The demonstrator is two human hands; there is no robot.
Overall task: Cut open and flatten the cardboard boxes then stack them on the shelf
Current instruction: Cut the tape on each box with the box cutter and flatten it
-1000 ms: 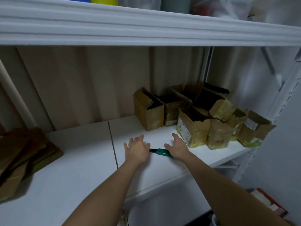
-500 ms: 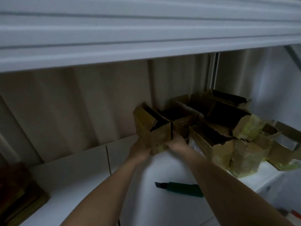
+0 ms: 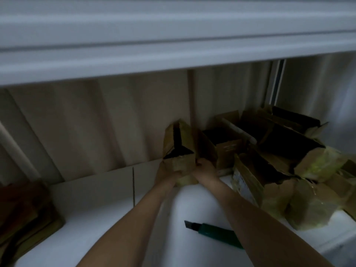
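A small brown cardboard box with its top flaps open stands tilted near the back of the white shelf. My left hand grips its lower left side and my right hand grips its lower right side. A green utility knife lies loose on the shelf in front, its blade end pointing left, partly hidden by my right forearm. Several more open boxes crowd the right end of the shelf. A pile of flattened cardboard lies at the far left.
The underside of the upper white shelf hangs low overhead. A ribbed beige wall panel closes the back. A seam splits the shelf boards left of my hands.
Both hands left the shelf near the knife and reached back to take hold of the leftmost box. It is now tipped and lifted. The knife stays where it lay.
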